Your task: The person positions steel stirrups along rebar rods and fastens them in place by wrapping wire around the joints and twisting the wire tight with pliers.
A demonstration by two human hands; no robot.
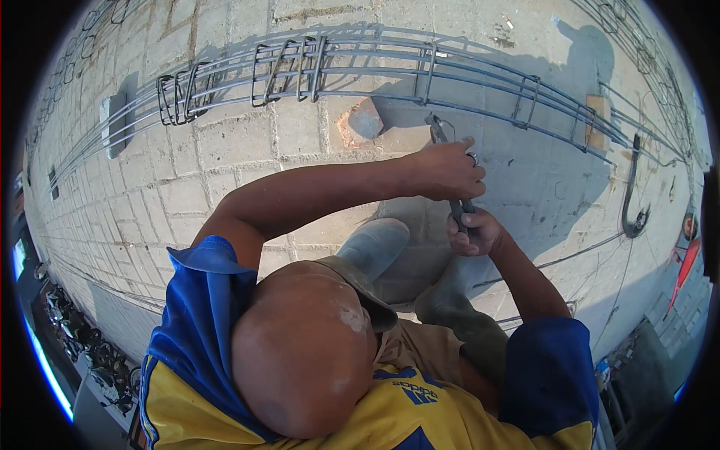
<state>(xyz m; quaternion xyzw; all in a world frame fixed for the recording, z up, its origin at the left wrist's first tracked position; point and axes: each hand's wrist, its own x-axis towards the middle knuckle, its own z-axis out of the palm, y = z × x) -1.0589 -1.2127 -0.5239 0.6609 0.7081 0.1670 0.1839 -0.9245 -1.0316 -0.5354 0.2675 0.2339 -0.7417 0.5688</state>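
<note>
Dark metal pincers stand out between my hands, their jaws pointing away from me toward the steel cage. My left hand reaches across from the left and is closed round the middle of the tool. Just below it, my right hand grips the handle end. A thin bent wire curves beside the jaws; whether my fingers touch it, I cannot tell. Beyond the jaws runs a long reinforcing-bar cage, with square stirrups bunched at its left. The jaws are apart from its near bar.
A broken brick lies before the cage. Blocks sit under both ends. A hooked dark bar and a red-handled tool lie right. My rubber boots stand on the paved ground. More cages lie at the far edges.
</note>
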